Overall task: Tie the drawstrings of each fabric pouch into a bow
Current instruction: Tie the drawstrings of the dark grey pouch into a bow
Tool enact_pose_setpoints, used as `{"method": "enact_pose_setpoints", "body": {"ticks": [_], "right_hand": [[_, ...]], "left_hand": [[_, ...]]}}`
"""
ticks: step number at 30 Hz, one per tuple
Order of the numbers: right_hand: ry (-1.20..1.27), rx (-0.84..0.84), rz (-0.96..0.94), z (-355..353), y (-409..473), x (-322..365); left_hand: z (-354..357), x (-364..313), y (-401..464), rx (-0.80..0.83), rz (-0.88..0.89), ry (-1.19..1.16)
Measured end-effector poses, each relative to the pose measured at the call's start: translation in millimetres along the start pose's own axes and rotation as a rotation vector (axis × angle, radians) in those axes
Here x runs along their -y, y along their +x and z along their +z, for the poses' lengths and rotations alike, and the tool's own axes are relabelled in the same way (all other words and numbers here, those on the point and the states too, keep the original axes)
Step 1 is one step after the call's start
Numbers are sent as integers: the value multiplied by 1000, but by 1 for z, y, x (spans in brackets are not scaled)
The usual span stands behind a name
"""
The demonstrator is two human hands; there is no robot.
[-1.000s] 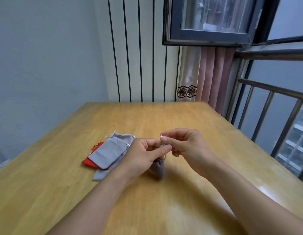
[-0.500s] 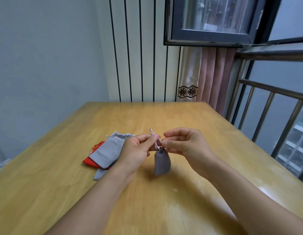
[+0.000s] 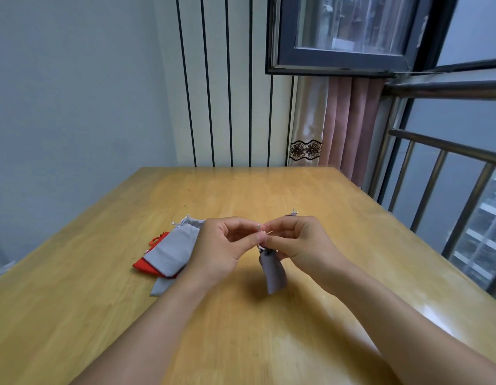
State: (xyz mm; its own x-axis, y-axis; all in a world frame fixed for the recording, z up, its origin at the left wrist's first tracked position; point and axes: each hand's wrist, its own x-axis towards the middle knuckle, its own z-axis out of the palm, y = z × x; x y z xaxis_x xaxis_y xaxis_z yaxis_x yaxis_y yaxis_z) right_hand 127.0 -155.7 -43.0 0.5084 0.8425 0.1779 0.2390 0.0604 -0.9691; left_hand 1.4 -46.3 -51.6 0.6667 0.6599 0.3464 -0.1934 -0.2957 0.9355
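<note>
Head view: both hands, left and right, pinched one pouch's strings; bow unfinished, pile left untied.

Wooden desk, glossy and pale. Lying on its left part: stack of flat pouches, a grey pouch topmost, a red pouch beneath, another grey pouch under them.

My left hand has a pile of flat pouches just beside it, toward the left edge of the counter. The far half of the counter is bare wood. Near my right hand, toward the right edge, is bare wood too.
</note>
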Motion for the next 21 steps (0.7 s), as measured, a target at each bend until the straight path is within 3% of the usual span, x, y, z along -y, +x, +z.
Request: {"method": "enact_pose_setpoints", "body": {"ticks": [5, 11, 16, 21], "right_hand": [[-64, -40, -10, 2, 1, -4], [313, 79, 214, 0, 4, -1], [368, 76, 284, -1, 3, -7], [630, 45, 407, 0, 4, -7]], "left_hand": [[5, 4, -1, -52, 155, 209], [3, 4, 0, -119, 281, 284], [6, 4, -3, -97, 391, 346], [6, 6, -1, -88, 393, 300]]}}
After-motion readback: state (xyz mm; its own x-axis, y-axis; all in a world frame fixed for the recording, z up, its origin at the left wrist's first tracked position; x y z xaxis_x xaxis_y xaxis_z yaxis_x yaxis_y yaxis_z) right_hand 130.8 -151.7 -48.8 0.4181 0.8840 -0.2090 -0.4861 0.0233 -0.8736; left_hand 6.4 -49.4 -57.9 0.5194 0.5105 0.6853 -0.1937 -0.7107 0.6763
